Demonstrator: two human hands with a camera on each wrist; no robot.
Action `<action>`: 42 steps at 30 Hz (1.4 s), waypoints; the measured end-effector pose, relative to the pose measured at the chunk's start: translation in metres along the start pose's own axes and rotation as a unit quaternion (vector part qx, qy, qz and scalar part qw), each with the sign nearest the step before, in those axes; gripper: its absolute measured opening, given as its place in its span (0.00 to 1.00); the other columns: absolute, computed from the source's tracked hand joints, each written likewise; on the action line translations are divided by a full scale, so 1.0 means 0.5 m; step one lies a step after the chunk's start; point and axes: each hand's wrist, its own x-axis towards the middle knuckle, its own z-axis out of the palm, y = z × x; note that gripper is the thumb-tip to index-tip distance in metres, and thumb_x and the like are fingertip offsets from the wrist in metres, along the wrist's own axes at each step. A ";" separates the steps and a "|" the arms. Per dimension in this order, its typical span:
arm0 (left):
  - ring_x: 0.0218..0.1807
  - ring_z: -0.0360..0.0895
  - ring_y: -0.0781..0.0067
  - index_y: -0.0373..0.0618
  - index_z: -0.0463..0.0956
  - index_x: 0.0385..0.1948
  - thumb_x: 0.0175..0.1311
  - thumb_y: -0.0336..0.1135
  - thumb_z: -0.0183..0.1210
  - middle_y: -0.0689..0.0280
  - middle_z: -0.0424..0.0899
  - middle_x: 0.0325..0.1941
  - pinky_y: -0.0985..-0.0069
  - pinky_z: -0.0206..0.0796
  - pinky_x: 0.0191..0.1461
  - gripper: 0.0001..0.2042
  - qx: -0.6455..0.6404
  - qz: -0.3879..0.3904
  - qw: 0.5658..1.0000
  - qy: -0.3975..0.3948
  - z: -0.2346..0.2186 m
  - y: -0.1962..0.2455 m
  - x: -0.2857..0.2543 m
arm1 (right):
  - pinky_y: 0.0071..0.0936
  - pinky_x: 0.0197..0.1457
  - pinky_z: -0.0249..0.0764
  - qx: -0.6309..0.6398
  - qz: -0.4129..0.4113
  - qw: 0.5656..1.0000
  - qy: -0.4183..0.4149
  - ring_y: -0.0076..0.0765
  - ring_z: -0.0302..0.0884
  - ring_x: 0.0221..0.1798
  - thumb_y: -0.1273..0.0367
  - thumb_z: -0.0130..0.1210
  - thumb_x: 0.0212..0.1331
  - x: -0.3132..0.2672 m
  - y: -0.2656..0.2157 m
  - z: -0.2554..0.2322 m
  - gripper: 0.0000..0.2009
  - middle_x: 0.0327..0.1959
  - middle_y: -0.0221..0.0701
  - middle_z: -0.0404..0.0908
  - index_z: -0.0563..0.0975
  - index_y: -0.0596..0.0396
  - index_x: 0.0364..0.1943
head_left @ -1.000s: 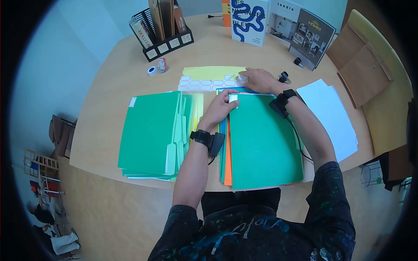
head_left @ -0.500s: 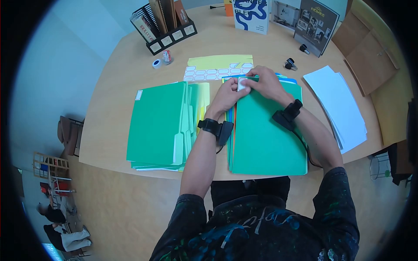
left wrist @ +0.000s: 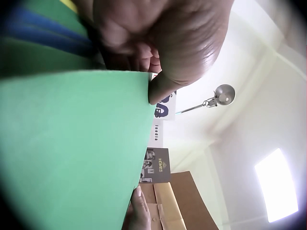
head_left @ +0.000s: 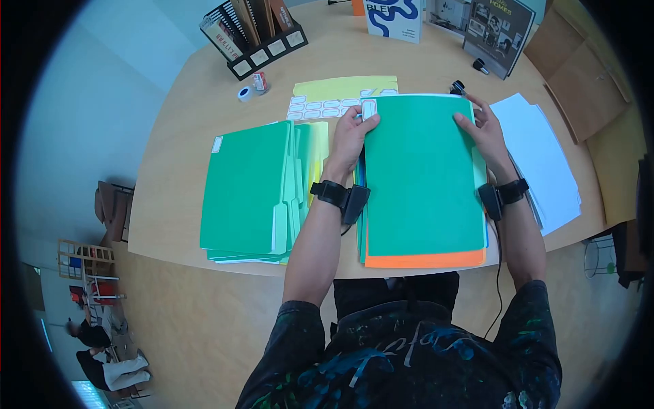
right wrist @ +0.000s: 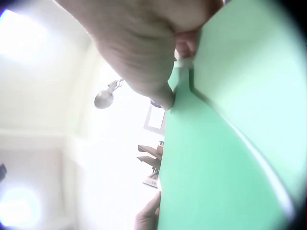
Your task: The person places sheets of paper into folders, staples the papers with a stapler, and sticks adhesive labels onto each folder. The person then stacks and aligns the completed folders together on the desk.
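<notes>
A green file folder (head_left: pixel 426 177) is held by its upper part in both hands, over a stack of coloured folders. A white label (head_left: pixel 369 109) with a dark border sits at its top left corner. My left hand (head_left: pixel 347 144) pinches the left edge just below that label, thumb on the front. With the thumb in front and fingers behind, my right hand (head_left: pixel 492 138) grips the right edge near the top. An orange folder (head_left: pixel 426 260) shows below the green one's lower edge. In the left wrist view the green sheet stands tilted up over blue and green folders.
Left of the hands lies another pile of green folders (head_left: pixel 245 194). Behind are a sheet of labels (head_left: pixel 323 109), a tape roll (head_left: pixel 244 94), a small red-and-white box (head_left: pixel 260 82) and a black binder clip (head_left: pixel 457 87). White papers (head_left: pixel 545 163) lie at right; books (head_left: pixel 501 34) stand behind.
The right hand reached from the label sheet to the folder's corner, where a label now sits, then moved to the right edge. The green folder has been raised and shifted away from the body, uncovering orange.
</notes>
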 end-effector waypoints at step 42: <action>0.50 0.80 0.72 0.37 0.74 0.60 0.78 0.38 0.52 0.64 0.82 0.53 0.71 0.75 0.56 0.17 0.245 -0.068 0.959 0.128 -0.239 0.347 -0.071 | 0.18 0.43 0.76 0.075 0.097 0.987 -0.104 0.19 0.80 0.37 0.59 0.57 0.72 0.004 0.020 0.008 0.16 0.36 0.28 0.84 0.79 0.56 0.51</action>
